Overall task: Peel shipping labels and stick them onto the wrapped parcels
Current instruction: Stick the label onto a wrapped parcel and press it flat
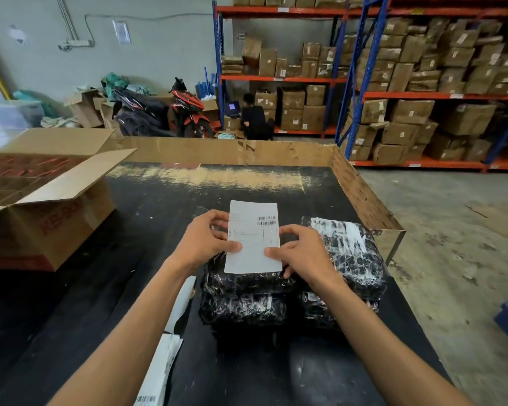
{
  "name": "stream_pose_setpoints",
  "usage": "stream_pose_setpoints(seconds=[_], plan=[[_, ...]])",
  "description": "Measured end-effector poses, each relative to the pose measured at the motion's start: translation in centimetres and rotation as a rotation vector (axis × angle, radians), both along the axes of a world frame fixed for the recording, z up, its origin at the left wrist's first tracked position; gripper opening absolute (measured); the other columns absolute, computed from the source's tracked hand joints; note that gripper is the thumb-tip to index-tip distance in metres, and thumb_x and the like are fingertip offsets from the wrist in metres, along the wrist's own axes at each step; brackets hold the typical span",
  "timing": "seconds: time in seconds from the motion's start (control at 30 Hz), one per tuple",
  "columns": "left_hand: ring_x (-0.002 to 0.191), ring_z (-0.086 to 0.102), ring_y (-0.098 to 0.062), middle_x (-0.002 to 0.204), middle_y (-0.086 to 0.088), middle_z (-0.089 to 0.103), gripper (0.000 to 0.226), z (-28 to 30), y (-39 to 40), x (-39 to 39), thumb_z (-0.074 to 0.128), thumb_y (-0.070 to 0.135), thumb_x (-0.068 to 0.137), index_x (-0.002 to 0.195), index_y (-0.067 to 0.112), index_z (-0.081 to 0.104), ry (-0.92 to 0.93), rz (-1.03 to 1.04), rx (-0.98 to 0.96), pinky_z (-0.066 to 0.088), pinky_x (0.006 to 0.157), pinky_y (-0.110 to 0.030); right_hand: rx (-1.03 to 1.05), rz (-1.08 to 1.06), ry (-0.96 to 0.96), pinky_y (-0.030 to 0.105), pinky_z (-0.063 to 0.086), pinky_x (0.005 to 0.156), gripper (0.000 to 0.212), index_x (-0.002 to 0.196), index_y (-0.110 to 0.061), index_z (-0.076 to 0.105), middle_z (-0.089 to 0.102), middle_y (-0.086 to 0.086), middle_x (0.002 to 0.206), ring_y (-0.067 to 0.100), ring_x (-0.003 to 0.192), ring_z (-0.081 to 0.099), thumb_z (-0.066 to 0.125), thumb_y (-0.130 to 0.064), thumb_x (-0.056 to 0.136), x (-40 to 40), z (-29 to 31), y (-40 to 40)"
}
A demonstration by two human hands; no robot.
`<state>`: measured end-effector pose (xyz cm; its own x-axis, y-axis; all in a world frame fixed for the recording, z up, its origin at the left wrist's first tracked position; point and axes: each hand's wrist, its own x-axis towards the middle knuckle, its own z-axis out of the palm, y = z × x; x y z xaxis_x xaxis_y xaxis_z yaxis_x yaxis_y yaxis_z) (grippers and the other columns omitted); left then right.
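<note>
While we hold the white shipping label (254,235) upright between both hands, it sits just above the far edge of the nearer wrapped parcel (247,291), its barcodes in the upper right part of the sheet and its printed face toward us. Our left hand (207,240) pinches the label's left edge, thumb on the front and fingers behind. Our right hand (301,253) grasps the right edge low down, thumb lying across the front near the lower corner.

The parcel under the label is black and wound in glossy clear film; it lies on top of another dark wrapped bundle (244,312). Just beside it on the right lies a second wrapped parcel (349,256), touching the first, with a pale patch showing through the film on its top.

Left of our left forearm, a strip of white label backing (182,300) and a stack of further labels (162,373) lie on the black tabletop (71,303). A low cardboard wall (361,186) fences the table's far and right edges. An open cardboard carton (47,206) with red print stands at the far left of the table.

Beyond, orange-and-blue racking (355,95) holds brown boxes, a red-and-black motorbike (165,109) is parked by the wall, and a person in black (254,118) crouches at the shelves.
</note>
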<state>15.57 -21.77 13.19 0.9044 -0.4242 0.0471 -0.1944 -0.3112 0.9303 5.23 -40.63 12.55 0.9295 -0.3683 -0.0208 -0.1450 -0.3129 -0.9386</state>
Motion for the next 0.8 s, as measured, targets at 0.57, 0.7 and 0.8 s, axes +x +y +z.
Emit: stream_pose_setpoints(seconds=[0.57, 0.7, 0.8], plan=[[0.086, 0.070, -0.016, 0.098, 0.002, 0.070, 0.056, -0.6, -0.8, -0.2, 0.090, 0.008, 0.061, 0.108, 0.015, 0.061, -0.111, 0.112, 0.155, 0.052, 0.067, -0.018, -0.563, 0.069, 0.074, 0.045, 0.059, 0.067, 0.058, 0.110, -0.019, 0.056, 0.067, 0.002, 0.100, 0.026, 0.083, 0.066, 0.091, -0.028, 0.065, 0.8, 1.7, 1.6], [0.082, 0.066, -0.010, 0.108, -0.001, 0.067, 0.056, -1.0, -1.4, -0.7, 0.087, 0.011, 0.066, 0.113, 0.015, 0.057, -0.193, 0.193, 0.204, 0.049, 0.066, -0.018, -0.716, 0.050, 0.132, 0.044, 0.056, 0.077, 0.075, 0.120, -0.017, 0.048, 0.065, 0.006, 0.110, 0.029, 0.098, 0.063, 0.091, -0.041, 0.064, 0.7, 2.1, 1.7], [0.101, 0.062, -0.019, 0.130, -0.005, 0.053, 0.091, -1.0, -1.9, -1.5, 0.083, 0.018, 0.071, 0.147, 0.012, 0.034, -0.262, 0.237, 0.291, 0.053, 0.082, -0.032, -0.747, 0.039, 0.137, 0.044, 0.055, 0.080, 0.088, 0.136, -0.014, 0.038, 0.062, 0.009, 0.116, 0.032, 0.104, 0.062, 0.090, -0.038, 0.069, 0.3, 2.4, 0.9]])
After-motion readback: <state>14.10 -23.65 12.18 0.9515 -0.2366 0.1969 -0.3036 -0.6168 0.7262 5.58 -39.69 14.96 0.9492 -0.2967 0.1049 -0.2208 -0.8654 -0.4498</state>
